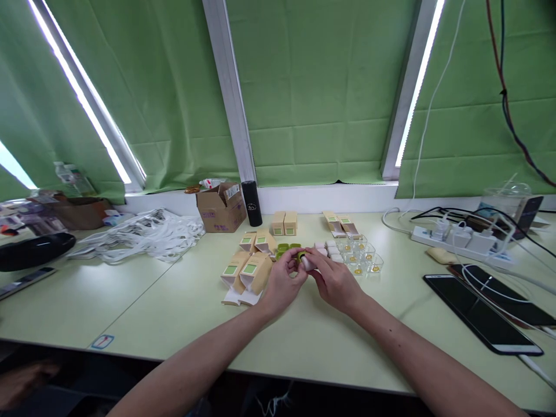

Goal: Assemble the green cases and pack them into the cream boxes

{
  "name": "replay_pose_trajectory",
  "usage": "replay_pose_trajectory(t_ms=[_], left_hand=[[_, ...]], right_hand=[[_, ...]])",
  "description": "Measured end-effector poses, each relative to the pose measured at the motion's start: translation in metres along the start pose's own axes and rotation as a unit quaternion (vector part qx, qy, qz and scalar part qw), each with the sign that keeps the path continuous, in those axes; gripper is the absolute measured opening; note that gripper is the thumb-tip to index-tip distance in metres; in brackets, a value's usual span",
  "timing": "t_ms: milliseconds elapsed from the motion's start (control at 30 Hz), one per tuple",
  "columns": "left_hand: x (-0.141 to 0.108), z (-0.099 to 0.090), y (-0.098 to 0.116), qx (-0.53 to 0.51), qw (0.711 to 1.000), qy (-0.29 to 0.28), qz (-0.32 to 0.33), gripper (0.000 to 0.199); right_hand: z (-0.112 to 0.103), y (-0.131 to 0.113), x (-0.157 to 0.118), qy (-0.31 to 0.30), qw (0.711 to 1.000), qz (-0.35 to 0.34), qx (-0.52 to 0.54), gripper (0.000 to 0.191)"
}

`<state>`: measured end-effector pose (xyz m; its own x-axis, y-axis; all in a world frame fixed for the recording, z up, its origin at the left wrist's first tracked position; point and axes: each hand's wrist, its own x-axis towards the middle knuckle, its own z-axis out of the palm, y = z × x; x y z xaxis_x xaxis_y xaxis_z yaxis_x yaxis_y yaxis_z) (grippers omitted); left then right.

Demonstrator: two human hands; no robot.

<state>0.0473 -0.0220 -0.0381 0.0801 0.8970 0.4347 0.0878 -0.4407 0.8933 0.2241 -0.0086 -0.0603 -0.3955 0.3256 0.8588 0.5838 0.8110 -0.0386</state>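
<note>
Near the middle of the table, my left hand (284, 282) is closed on a small green piece (300, 255). My right hand (336, 281) grips a small white piece (308, 264) that touches the green one. Just behind my hands lie several green pieces (283, 248). White pieces (332, 250) are grouped behind my right hand, and clear plastic cups (358, 255) with yellow centres stand to their right. Left of my hands are open kraft boxes (252, 272) with green labels.
Two closed kraft boxes (284, 223) and a black cylinder (252, 203) stand at the back, beside a cardboard box (221, 207). White cables (143, 234) are heaped left. Phones (482, 313) and a power strip (460, 243) lie right. Another person's hand (26, 382) is at lower left.
</note>
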Motion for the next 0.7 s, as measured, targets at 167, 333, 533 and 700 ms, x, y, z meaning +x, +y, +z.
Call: replay_pose_trajectory(t_ms=[167,333,533,700], left_hand=[[-0.0017,0.0018,0.0022,0.030,0.999,0.011,0.007,0.036],[-0.0038,0.0028,0.0047,0.057,0.998,0.027,0.026,0.035],[-0.0058,0.0032,0.0070,0.061,0.997,0.031,0.033,0.034],[-0.0082,0.0047,0.0053,0.059,0.997,0.042,0.037,0.036]], right_hand=[[0.0020,0.0004,-0.0013,0.000,1.000,0.002,0.012,0.053],[0.0006,-0.0003,0.0000,0.004,1.000,-0.007,0.019,0.053],[-0.0012,-0.0023,0.0026,0.008,1.000,-0.014,0.017,0.051],[-0.0002,-0.0025,0.0016,0.005,1.000,-0.012,0.013,0.051]])
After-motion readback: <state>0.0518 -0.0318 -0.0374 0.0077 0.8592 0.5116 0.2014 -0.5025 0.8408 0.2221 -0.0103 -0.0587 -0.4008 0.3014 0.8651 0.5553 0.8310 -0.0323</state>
